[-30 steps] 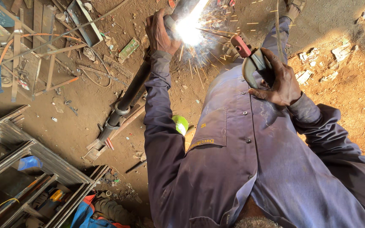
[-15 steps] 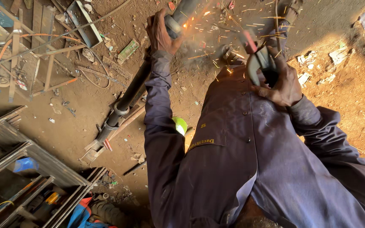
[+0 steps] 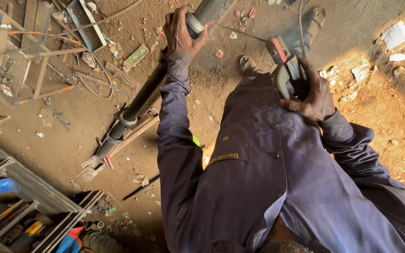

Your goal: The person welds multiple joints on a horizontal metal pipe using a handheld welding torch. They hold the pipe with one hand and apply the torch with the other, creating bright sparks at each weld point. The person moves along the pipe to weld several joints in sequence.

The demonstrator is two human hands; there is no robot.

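My left hand (image 3: 180, 32) grips a long dark metal pipe (image 3: 141, 98) near a metal ring on its upper end. My right hand (image 3: 311, 96) is closed around a welding electrode holder (image 3: 287, 65) with red and grey jaws. A thin electrode rod (image 3: 242, 33) runs from the holder toward the pipe, its tip next to a small orange glow beside my left hand. The pipe slopes down to the left, with collars on it, and its lower end rests on the dirt floor. I wear dark blue coveralls (image 3: 258, 178).
Metal frames (image 3: 29, 187) lie at the lower left. A wooden structure with an orange cable (image 3: 29, 56) and a metal channel (image 3: 85, 23) lie at the upper left. My sandalled feet (image 3: 249, 63) stand on the dirt, with scraps and paper bits scattered at the right.
The bright arc and shower of sparks at the pipe's top have died down to a faint glow. Both hands keep their grips and have hardly moved.
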